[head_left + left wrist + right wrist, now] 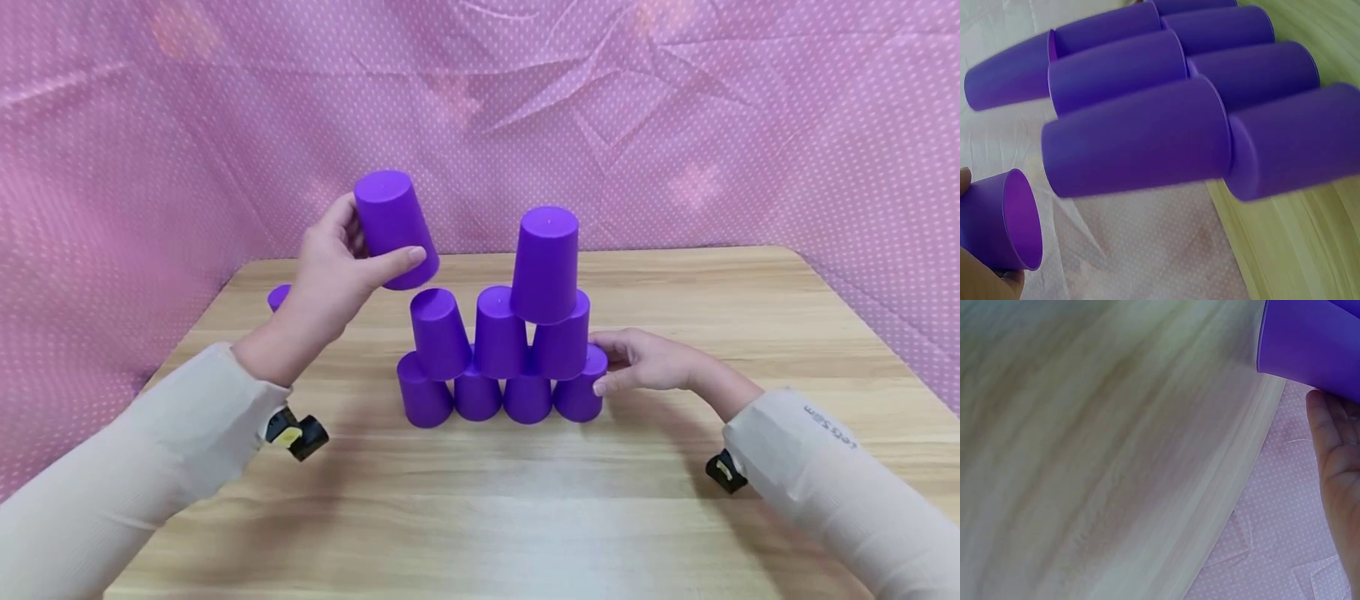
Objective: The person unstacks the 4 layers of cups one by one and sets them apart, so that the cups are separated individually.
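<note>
Above the left end of a cup stack, my left hand (pixel 333 267) grips a purple cup (pixel 396 225), thumb across its front and fingers round behind. The cup is upside down and slightly tilted; its open mouth shows in the left wrist view. Below it, the stack has a bottom row of several upturned purple cups (pixel 477 395), then a row of three (pixel 437 333), and one top cup (pixel 549 265) at the right. My right hand (pixel 648 362) is at the bottom row's right-end cup (pixel 581 392), thumb at its near side and fingers partly hidden behind it.
Another purple cup (pixel 278 296) shows partly behind my left forearm. The stack stands on a light wood-grain table (pixel 480 508), with pink dotted cloth (pixel 480 125) hanging behind and at the sides. A small black device (pixel 298 433) sits at my left cuff.
</note>
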`<state>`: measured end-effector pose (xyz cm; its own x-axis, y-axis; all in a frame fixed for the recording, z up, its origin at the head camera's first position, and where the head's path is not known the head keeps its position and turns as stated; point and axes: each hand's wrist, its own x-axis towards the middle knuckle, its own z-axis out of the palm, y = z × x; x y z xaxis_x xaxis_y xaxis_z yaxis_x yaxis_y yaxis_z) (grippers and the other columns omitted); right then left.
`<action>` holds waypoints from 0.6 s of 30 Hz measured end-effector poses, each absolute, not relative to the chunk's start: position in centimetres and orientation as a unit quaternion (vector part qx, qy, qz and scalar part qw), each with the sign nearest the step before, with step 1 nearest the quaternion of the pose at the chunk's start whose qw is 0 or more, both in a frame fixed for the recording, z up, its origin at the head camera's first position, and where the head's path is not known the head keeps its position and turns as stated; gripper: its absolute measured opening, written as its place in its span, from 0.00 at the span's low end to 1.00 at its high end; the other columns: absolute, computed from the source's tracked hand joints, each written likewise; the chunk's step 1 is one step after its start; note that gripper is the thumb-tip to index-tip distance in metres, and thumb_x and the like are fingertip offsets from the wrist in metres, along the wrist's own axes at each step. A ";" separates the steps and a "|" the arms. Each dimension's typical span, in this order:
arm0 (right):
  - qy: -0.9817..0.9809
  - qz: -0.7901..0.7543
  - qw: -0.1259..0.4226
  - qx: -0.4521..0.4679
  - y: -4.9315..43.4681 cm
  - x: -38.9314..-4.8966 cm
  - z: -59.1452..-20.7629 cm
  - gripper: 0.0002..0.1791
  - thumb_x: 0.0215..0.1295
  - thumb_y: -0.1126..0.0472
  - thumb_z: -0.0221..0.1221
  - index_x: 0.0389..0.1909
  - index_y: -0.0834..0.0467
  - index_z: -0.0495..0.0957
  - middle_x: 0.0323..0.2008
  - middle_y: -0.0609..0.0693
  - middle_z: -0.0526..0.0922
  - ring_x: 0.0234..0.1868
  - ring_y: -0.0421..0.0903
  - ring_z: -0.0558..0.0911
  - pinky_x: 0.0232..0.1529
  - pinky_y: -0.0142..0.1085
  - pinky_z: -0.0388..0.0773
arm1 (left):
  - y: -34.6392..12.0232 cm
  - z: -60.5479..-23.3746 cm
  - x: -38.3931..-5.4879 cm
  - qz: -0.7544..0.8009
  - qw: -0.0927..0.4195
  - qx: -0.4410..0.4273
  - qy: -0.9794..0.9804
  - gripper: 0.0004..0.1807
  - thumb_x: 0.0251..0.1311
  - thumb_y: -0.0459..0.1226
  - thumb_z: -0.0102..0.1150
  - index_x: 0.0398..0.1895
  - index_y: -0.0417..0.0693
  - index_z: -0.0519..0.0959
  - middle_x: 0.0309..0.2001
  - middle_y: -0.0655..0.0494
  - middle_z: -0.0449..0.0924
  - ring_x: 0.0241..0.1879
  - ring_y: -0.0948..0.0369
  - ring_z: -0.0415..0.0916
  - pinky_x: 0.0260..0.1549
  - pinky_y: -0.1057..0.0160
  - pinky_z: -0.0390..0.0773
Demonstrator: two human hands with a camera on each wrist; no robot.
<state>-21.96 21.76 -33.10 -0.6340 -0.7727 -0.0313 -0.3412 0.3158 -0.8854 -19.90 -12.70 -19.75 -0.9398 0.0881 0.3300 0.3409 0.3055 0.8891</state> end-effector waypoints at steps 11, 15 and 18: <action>0.778 -0.459 0.226 -0.365 21.8 -21.8 -33.4 0.30 0.59 0.67 0.59 0.60 0.72 0.61 0.51 0.64 0.76 0.50 0.43 0.78 0.55 0.38 0.75 | -15.5 -21.0 -20.8 -0.531 0.145 -0.087 -0.830 0.35 0.51 0.39 0.67 0.63 0.49 0.63 0.58 0.49 0.72 0.57 0.57 0.71 0.59 0.60 0.70; 0.785 -0.452 0.221 -0.362 21.8 -21.8 -33.5 0.30 0.60 0.66 0.59 0.61 0.71 0.61 0.52 0.63 0.76 0.51 0.43 0.78 0.56 0.37 0.74 | -16.7 -22.5 -21.3 -0.532 0.148 -0.070 -0.831 0.36 0.50 0.39 0.68 0.63 0.47 0.63 0.58 0.48 0.71 0.57 0.56 0.70 0.60 0.60 0.70; 0.788 -0.450 0.219 -0.359 21.8 -21.8 -33.4 0.30 0.60 0.65 0.59 0.61 0.71 0.61 0.52 0.62 0.76 0.51 0.43 0.78 0.56 0.36 0.74 | -17.5 -24.0 -21.4 -0.530 0.154 -0.063 -0.831 0.37 0.50 0.37 0.68 0.63 0.45 0.63 0.58 0.46 0.71 0.57 0.56 0.70 0.60 0.60 0.70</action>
<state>-21.78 21.78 -33.43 -0.6468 -0.7623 -0.0219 -0.3682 0.3373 -0.8664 -21.43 -17.48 -24.01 -0.9447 -0.0579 0.3227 0.2683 0.4294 0.8623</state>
